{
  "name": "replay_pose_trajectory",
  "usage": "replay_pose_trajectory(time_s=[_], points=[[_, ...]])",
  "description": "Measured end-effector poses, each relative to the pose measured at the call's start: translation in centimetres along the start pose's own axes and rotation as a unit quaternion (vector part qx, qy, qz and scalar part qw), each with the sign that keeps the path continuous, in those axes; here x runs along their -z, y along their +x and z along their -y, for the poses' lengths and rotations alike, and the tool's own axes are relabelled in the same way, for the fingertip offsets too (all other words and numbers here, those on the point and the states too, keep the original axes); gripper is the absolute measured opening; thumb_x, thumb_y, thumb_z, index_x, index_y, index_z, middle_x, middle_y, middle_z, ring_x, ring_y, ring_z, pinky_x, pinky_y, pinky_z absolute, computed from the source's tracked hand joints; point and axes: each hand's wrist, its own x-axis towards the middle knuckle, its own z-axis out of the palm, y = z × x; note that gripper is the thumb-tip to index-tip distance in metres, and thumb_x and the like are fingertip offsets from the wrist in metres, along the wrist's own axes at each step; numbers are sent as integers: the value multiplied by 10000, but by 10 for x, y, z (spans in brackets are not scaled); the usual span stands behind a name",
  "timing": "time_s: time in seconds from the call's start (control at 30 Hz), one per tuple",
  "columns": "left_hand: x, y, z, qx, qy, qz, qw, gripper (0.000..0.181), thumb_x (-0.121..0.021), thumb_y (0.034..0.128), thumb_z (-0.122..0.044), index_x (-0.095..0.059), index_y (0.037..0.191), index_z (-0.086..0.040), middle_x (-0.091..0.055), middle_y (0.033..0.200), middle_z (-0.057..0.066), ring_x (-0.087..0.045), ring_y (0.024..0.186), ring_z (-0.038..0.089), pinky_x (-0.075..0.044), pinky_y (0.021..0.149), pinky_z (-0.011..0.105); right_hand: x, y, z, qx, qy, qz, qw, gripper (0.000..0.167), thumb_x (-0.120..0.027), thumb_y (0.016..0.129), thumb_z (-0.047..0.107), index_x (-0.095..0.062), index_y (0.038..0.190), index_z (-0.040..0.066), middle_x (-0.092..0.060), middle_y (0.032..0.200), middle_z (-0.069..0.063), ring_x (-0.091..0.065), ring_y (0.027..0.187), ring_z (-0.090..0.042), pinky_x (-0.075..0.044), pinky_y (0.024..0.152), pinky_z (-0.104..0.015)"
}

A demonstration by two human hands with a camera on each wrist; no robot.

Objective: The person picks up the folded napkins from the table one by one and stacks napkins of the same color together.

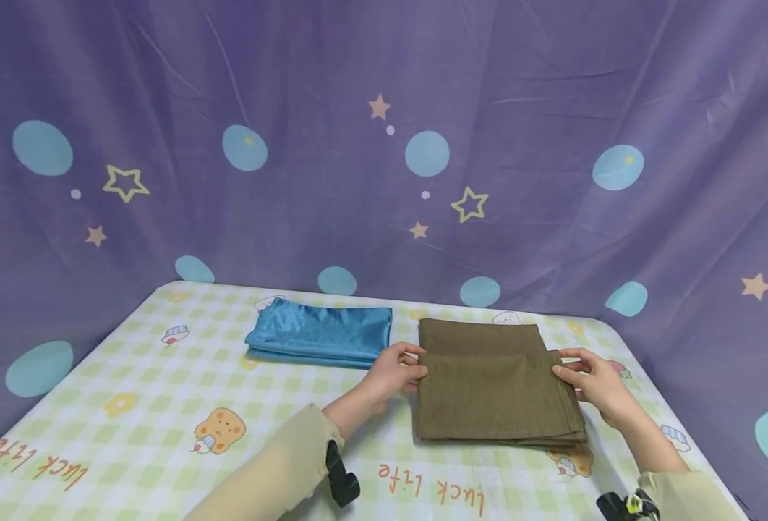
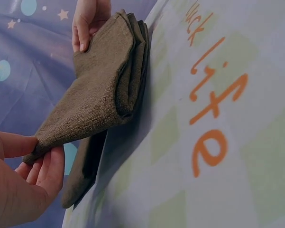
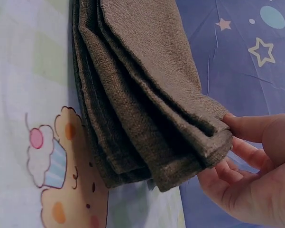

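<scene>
A brown cloth (image 1: 488, 398), folded into several layers, lies on the right half of the table. At its left edge my left hand (image 1: 393, 373) pinches the upper layers between thumb and fingers; in the left wrist view the pinched fold of brown cloth (image 2: 95, 80) is lifted off the lower part. On the opposite edge my right hand (image 1: 595, 383) pinches the fold too. The right wrist view shows the stacked layers of the cloth (image 3: 133, 95) fanned apart near the right thumb and fingers (image 3: 256, 128). Part of the cloth extends flat behind the fold.
To the left of the brown cloth lies a folded shiny blue cloth (image 1: 325, 333), close beside my left hand. A green-and-white checked tablecloth (image 1: 293, 420) with printed figures and lettering covers the table. Behind the table hangs a purple curtain (image 1: 332, 79) with stars and dots.
</scene>
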Motion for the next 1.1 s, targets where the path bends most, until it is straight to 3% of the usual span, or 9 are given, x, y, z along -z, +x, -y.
replay_pose_trajectory(time_s=[0.4,0.6,0.93,1.0,1.1], points=[[1,10,-6,-160,-71,-106,9998,337,-587,838,5,-509,1164,41,-449,827,47,-567,649,154,-537,660,366,4,19,4,93,21,-50,9999,544,-548,915,232,-343,1324,-63,-540,1076,-174,-553,745,-23,-507,630,-275],[-1,19,-12,-183,-32,-176,9997,354,-580,839,14,-492,1180,52,-434,823,38,-557,663,140,-533,691,383,7,28,6,157,-34,-141,9998,525,-539,919,222,-351,1317,-65,-541,1054,-165,-543,737,-6,-504,627,-271],[-4,34,-23,-56,74,-423,9991,340,-602,826,12,-522,1156,23,-442,821,41,-544,681,141,-533,667,345,12,40,12,191,-195,-261,9993,523,-522,928,214,-346,1322,-81,-523,1119,-247,-541,740,-15,-500,619,-266],[-5,31,-31,-22,115,-453,9989,343,-597,832,11,-519,1166,31,-456,838,55,-557,711,170,-532,692,366,12,42,13,168,-242,-289,9991,528,-518,930,226,-344,1328,-74,-512,1135,-259,-539,747,-27,-498,622,-266],[-4,34,-31,22,133,-541,9984,337,-600,834,6,-526,1163,24,-480,845,64,-559,713,171,-533,689,364,13,45,14,131,-268,-309,9991,532,-511,932,231,-339,1340,-64,-483,1173,-280,-535,760,-33,-497,629,-268]])
